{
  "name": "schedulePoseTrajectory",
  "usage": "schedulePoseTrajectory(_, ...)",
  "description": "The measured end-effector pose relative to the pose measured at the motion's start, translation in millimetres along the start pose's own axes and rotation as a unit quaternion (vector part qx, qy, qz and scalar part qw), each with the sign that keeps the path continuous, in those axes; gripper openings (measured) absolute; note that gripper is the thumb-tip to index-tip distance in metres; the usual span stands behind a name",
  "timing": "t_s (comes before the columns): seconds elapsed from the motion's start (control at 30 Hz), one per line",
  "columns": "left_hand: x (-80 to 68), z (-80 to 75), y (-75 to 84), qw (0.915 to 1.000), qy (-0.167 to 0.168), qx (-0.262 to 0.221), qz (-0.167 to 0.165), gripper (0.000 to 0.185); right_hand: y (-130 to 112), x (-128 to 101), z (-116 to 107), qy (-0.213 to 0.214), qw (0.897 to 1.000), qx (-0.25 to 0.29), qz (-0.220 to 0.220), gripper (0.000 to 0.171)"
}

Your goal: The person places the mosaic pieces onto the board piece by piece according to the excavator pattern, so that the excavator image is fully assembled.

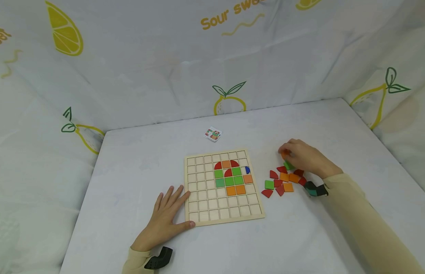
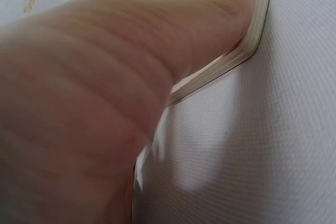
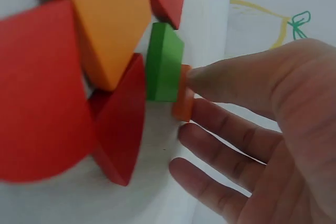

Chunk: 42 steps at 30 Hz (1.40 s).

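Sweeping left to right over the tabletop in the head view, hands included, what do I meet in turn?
Left hand → grid board → nearer loose green square → right hand.

The left sleeve is pale beige and reaches the wrist; the right sleeve (showing far more of its length) matches it, lightly creased. The left band, black and bent at an angle, juts rightward; the right band is black too, with a teal patch.
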<state>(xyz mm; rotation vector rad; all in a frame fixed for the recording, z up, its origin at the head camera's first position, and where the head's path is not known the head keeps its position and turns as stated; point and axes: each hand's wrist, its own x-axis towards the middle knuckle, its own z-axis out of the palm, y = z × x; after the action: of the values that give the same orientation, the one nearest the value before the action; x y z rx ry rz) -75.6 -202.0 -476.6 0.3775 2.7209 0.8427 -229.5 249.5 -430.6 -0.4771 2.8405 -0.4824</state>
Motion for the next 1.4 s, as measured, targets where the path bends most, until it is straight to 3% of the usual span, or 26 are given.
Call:
schedulePoseTrajectory(0.7,0.0,-0.5,1.1,1.0,0.001,-0.005,0.004,0.091,-11.7,-3.4,-0.1,-0.01,1.0,0.026,0.002,0.023)
schedulePoseTrajectory(1.2,-0.7,0.0,0.1,1.0,0.004,-0.001,0.002,0.091,-67.1,-15.4,-8.1,-0.004,0.997,0.037,-0.071,0.026)
schedulePoseTrajectory(1.4,-0.7,-0.8,0.8,1.0,0.007,0.001,0.003,0.091,-86.8,-23.0,-2.1,0.004,0.992,0.037,-0.119,0.023)
